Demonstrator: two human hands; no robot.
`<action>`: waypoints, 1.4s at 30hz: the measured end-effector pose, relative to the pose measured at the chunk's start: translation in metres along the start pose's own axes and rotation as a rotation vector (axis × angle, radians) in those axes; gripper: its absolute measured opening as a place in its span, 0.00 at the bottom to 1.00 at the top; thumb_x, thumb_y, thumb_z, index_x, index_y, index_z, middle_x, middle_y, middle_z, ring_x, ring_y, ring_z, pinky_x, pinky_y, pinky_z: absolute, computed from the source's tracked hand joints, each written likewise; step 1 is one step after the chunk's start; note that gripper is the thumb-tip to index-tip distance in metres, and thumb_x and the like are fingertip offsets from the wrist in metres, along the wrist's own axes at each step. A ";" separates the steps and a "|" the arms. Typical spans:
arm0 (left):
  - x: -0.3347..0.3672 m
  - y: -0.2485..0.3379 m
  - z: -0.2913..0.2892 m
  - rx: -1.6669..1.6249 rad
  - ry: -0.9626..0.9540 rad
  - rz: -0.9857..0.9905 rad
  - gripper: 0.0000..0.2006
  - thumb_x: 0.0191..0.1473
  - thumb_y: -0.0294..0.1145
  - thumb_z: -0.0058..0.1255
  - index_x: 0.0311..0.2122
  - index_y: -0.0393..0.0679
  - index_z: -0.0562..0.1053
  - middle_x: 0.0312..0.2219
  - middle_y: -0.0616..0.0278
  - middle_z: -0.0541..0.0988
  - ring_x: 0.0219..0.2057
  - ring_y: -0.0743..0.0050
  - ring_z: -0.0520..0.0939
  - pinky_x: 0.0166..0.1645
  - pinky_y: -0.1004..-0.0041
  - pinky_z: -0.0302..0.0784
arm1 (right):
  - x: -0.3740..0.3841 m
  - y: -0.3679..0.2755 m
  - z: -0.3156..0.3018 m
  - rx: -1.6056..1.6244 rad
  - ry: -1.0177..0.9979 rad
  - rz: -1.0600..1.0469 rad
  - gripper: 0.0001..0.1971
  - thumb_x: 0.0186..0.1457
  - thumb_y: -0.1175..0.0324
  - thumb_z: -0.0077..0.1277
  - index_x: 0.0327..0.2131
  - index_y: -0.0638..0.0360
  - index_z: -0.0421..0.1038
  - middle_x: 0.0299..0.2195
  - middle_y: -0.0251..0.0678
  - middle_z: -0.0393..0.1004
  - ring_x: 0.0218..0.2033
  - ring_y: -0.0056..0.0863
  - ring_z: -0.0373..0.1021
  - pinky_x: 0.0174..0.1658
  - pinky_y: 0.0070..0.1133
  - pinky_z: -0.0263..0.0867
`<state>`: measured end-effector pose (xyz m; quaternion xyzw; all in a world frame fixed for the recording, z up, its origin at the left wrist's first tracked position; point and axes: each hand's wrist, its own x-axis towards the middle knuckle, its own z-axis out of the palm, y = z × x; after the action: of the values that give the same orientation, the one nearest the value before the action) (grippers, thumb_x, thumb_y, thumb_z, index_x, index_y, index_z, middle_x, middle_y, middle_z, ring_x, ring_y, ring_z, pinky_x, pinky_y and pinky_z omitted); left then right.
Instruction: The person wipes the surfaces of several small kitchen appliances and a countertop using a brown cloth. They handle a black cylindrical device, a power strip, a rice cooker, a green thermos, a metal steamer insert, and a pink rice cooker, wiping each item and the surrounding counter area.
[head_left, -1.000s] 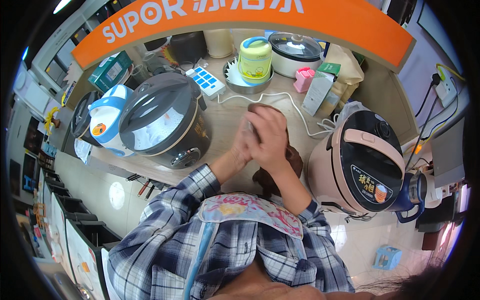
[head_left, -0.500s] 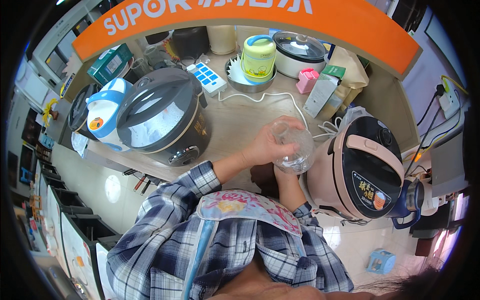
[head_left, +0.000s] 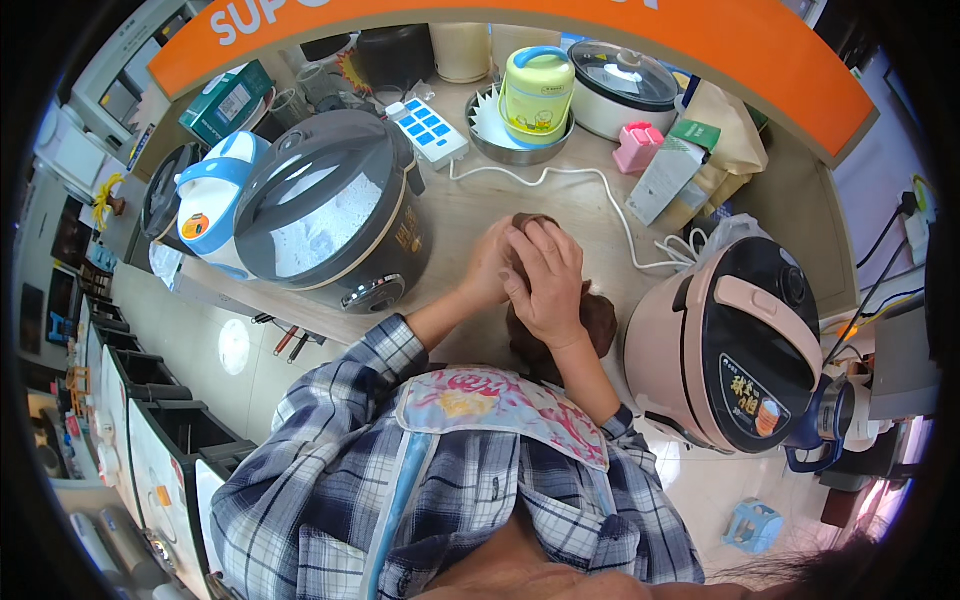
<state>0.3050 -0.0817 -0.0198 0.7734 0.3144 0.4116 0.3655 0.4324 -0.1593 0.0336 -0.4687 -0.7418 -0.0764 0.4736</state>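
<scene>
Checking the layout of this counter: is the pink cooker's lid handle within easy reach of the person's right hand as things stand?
Probably yes. The right hand rests over a brown object just beside the pink cooker, and nothing stands between them; both hands are occupied, though.

A single view is given, taken from a wide fisheye camera worn on the head and pointed steeply down over the chest. The wooden counter [head_left: 470, 215] is faced from just above and in front of it, at close range, so that the plaid shirt [head_left: 330, 480] fills the lower part of the picture. The counter is seen bent toward the rim, with the grey rice cooker [head_left: 330, 210] at its left and the pink cooker [head_left: 735, 340] at its right end. The floor [head_left: 200, 340] is caught below the counter's front edge. No second view is provided, so nothing is shared.
</scene>
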 end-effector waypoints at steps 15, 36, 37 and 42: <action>-0.007 -0.022 -0.002 0.125 -0.077 -0.045 0.29 0.37 0.31 0.66 0.46 0.39 0.67 0.43 0.53 0.72 0.49 0.57 0.76 0.53 0.63 0.74 | -0.044 0.086 0.058 1.104 -0.158 0.841 0.19 0.63 0.67 0.50 0.55 0.66 0.71 0.51 0.38 0.76 0.53 0.26 0.70 0.58 0.23 0.64; -0.032 -0.049 0.016 0.087 0.087 -0.093 0.27 0.55 0.39 0.59 0.56 0.37 0.66 0.53 0.45 0.71 0.56 0.46 0.73 0.61 0.56 0.68 | -0.016 0.041 0.022 0.836 0.050 0.532 0.20 0.53 0.80 0.51 0.51 0.60 0.73 0.51 0.40 0.74 0.54 0.36 0.71 0.59 0.30 0.65; -0.029 -0.063 0.021 -0.069 0.060 -0.099 0.25 0.57 0.38 0.56 0.56 0.38 0.66 0.53 0.45 0.71 0.56 0.47 0.73 0.61 0.56 0.68 | -0.007 0.035 0.030 0.476 -0.050 0.321 0.22 0.49 0.76 0.55 0.50 0.59 0.73 0.52 0.44 0.73 0.57 0.43 0.68 0.60 0.34 0.64; -0.053 -0.159 0.018 0.247 0.061 -0.060 0.19 0.62 0.36 0.44 0.57 0.42 0.65 0.53 0.53 0.71 0.56 0.58 0.72 0.60 0.63 0.68 | -0.013 0.034 0.087 0.127 -0.065 0.187 0.09 0.45 0.68 0.56 0.33 0.57 0.74 0.41 0.39 0.75 0.42 0.42 0.70 0.48 0.33 0.67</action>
<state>0.2671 -0.0436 -0.1797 0.7900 0.3964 0.3819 0.2701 0.4053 -0.1007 -0.0346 -0.5070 -0.7132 0.0304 0.4831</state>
